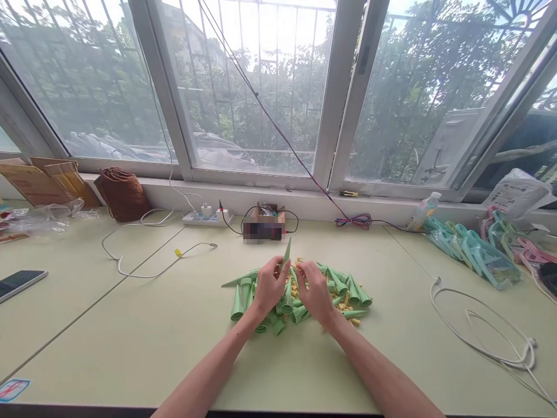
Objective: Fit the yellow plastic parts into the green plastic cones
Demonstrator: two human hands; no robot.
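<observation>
A heap of green plastic cones (348, 287) mixed with small yellow pieces (346, 302) lies in the middle of the pale green table (130, 342). My left hand (267, 287) is closed on one green cone (286, 254) that points upward above the heap. My right hand (315, 290) rests on the heap with its fingers curled among the cones and yellow bits; what they pinch is hidden.
A phone (20, 283) lies at the left. A white cable (143, 270) and power strip (206, 217) sit behind, beside a small box (265, 223). Teal hangers (474, 252) lie at the right, white earphone cable (487, 334) near them. Windows (261, 87) stand behind.
</observation>
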